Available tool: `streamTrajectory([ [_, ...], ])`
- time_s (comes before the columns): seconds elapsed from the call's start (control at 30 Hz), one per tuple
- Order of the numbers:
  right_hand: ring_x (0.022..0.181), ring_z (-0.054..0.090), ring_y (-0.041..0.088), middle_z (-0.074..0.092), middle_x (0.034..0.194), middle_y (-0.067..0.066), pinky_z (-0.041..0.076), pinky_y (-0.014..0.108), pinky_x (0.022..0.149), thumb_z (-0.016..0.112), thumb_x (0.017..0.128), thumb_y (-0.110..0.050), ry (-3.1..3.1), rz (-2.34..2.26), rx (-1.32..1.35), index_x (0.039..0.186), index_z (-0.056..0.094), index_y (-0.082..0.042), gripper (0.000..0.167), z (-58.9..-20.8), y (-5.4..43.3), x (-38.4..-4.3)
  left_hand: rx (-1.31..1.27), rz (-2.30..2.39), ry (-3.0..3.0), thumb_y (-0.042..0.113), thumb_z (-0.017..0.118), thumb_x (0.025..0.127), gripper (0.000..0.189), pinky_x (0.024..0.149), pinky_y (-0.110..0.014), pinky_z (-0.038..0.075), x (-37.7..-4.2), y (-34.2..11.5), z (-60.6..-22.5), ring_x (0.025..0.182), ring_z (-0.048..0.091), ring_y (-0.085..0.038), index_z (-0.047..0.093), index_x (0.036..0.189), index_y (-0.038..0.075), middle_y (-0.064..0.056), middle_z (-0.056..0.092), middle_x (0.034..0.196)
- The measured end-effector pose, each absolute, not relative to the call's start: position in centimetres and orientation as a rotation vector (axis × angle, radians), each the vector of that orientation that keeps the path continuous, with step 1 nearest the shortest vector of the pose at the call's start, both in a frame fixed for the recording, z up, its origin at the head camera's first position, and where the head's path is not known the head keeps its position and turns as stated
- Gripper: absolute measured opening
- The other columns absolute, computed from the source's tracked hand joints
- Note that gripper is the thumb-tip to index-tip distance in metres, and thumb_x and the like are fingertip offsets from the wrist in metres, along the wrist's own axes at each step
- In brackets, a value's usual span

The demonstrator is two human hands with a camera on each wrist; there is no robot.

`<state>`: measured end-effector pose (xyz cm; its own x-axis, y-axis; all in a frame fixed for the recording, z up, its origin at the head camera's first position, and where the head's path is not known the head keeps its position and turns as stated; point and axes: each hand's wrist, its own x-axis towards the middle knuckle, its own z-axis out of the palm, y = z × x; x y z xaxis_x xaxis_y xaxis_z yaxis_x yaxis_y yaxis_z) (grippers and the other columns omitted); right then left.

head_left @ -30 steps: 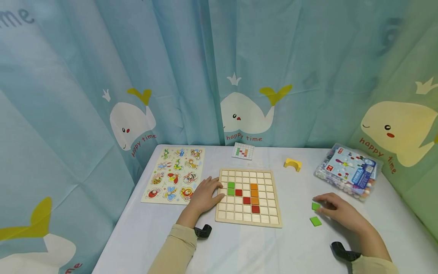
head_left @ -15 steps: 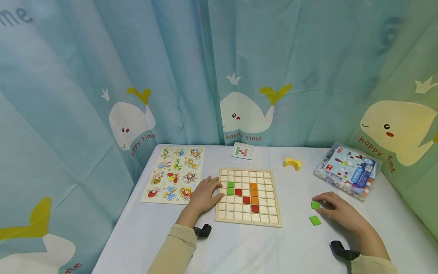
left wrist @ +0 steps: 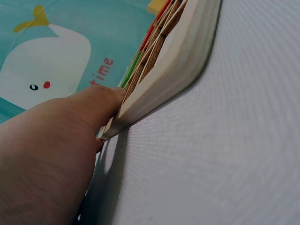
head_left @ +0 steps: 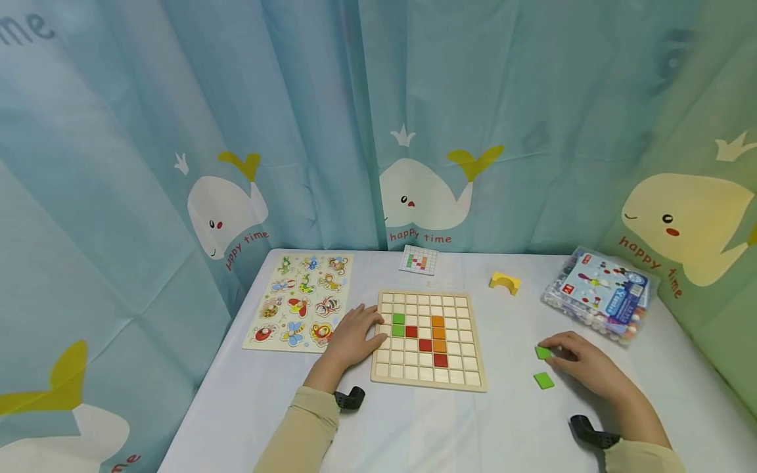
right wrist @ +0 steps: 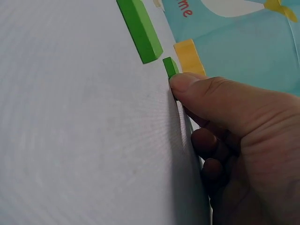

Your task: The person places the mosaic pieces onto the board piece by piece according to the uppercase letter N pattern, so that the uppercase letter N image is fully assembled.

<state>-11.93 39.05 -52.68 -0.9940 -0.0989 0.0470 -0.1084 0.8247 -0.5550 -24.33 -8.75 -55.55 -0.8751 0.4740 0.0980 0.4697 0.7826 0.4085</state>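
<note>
In the head view a wooden grid board (head_left: 427, 386) lies flat, with green tiles (head_left: 399, 324), red tiles (head_left: 425, 345) and orange tiles (head_left: 438, 333) among pale squares. My left hand (head_left: 353, 335) rests at its left edge; the left wrist view has the thumb (left wrist: 105, 101) on the rim, the other fingers mostly hidden. At the right, my right hand (head_left: 588, 364) pinches a green square tile (head_left: 542, 353) by its edge between thumb and fingertips, low over the cloth. A second green tile (head_left: 543, 380) lies flat just nearer to me.
A small pattern card (head_left: 418, 260) lies behind the board. To the left is an insect puzzle board (head_left: 296, 299). A yellow arch block (head_left: 505, 283) stands beyond the right hand, and a clear box of beads (head_left: 603, 295) sits at the back right. A whale-print curtain (head_left: 325, 131) closes the back.
The right fingers have closed on the far green tile, which has turned and shifted slightly. The left hand and the board stay where they were.
</note>
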Motion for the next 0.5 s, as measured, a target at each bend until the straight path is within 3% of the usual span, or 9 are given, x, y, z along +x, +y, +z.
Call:
streamTrajectory([
  [0.5, 0.099, 0.050, -0.007, 0.064, 0.115, 0.003, 0.045, 0.008, 0.081, 0.071, 0.091, -0.028, -2.964, 0.884, 0.195, 0.113, 0.068, -0.020, 0.024, -52.61, 38.82, -11.82, 0.777, 0.700, 2.944, 0.048, 0.057, 0.096, 0.031, 0.127, -0.042, 0.020, -24.20, -8.69, -55.33, 0.150, 0.029, -0.026, 0.058, 0.119, 0.027, 0.004, 0.044, 0.155],
])
